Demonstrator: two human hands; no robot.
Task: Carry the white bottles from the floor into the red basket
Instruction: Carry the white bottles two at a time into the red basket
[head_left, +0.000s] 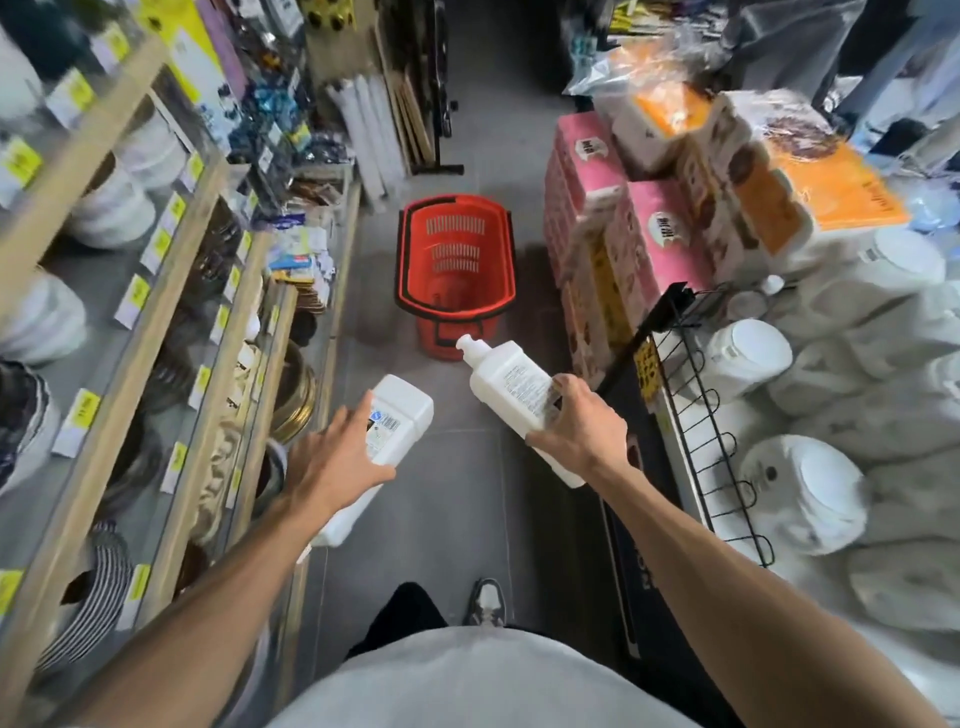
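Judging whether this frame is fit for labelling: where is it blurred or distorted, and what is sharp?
Head view: fisheye distortion bows the shelves on the left; motion blur smears the frame edges and the stacked packs; the red basket, barcode bottle and pump-top bottle are fairly sharp; light is even.

So the left white bottle (400, 415) and right white bottle (506, 382) are smooth plastic with a slight sheen. The red basket (454, 228) is matt slotted plastic. The floor (457, 493) looks like smooth matt grey tile. Left of frame, the shelf edges (156, 322) are pale wood. The wire rack (641, 335) on the right is black metal, and the packs (831, 171) upper right are in glossy film.
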